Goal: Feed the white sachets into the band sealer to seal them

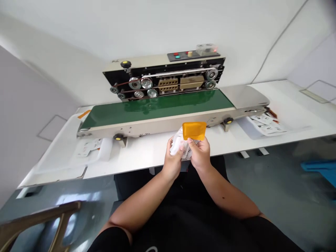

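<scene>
My left hand (173, 155) is closed around a stack of small white printed packets (177, 141). Between the thumb and fingers of my right hand (201, 152) is a small orange packet (194, 130), face up in front of the stack. Both hands are close together, just over the table's front edge. Beyond them stands a band sealing machine (168, 78) with a green conveyor belt (157, 107). The fingers of my right hand are partly hidden behind the orange packet, and I cannot tell whether they also touch the white ones.
A clear plastic bin (105, 150) with printed packets sits under the belt's left end. Another bin (253, 131) of packets is under the right end. The white table (141, 157) carries everything. A wooden chair (60, 217) stands at lower left, something blue (320, 169) at right.
</scene>
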Tool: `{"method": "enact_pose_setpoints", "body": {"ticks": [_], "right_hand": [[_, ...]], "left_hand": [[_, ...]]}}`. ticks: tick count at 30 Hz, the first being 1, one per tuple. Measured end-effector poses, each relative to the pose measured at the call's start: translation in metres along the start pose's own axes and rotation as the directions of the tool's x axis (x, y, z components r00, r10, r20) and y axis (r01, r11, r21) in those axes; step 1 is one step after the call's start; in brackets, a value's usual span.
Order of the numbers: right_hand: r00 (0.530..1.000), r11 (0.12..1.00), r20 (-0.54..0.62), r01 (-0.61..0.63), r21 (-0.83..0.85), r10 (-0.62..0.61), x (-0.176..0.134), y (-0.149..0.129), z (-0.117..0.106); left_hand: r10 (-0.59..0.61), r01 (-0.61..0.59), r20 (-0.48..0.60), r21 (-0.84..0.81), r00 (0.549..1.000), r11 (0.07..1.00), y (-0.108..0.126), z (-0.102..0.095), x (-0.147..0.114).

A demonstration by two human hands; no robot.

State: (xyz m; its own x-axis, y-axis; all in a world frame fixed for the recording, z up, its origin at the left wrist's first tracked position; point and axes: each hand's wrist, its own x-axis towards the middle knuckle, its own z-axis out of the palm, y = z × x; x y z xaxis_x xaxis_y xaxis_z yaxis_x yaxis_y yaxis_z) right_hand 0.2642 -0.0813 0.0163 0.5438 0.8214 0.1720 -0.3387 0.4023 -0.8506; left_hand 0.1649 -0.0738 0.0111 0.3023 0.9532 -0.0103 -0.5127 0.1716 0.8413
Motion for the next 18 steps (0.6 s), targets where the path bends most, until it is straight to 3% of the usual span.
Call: {"method": "enact_pose_setpoints", "body": {"ticks": [3, 7, 13, 18], "right_hand": [[0.987, 0.995, 0.128, -0.095, -0.004, 0.095, 0.004, 0.022, 0.006], [0.973, 0.986, 0.16, -0.164, -0.019, 0.164, 0.009, 0.035, 0.014], [0.976, 0.984, 0.13, -0.176, -0.008, 0.176, 0.009, 0.041, 0.028], [0.974, 0.983, 0.15, -0.159, -0.088, 0.171, 0.007, 0.046, 0.029]], "left_hand": [[-0.028, 0.024, -0.101, -0.039, 0.994, 0.999, 0.015, -0.02, 0.007], [-0.041, 0.038, -0.158, -0.016, 0.987, 0.999, 0.031, -0.041, 0.019], [-0.073, 0.081, -0.198, 0.033, 0.977, 0.996, 0.03, -0.044, 0.032], [0.016, -0.009, -0.145, 0.05, 0.989, 0.999, 0.02, -0.048, 0.033]]}}
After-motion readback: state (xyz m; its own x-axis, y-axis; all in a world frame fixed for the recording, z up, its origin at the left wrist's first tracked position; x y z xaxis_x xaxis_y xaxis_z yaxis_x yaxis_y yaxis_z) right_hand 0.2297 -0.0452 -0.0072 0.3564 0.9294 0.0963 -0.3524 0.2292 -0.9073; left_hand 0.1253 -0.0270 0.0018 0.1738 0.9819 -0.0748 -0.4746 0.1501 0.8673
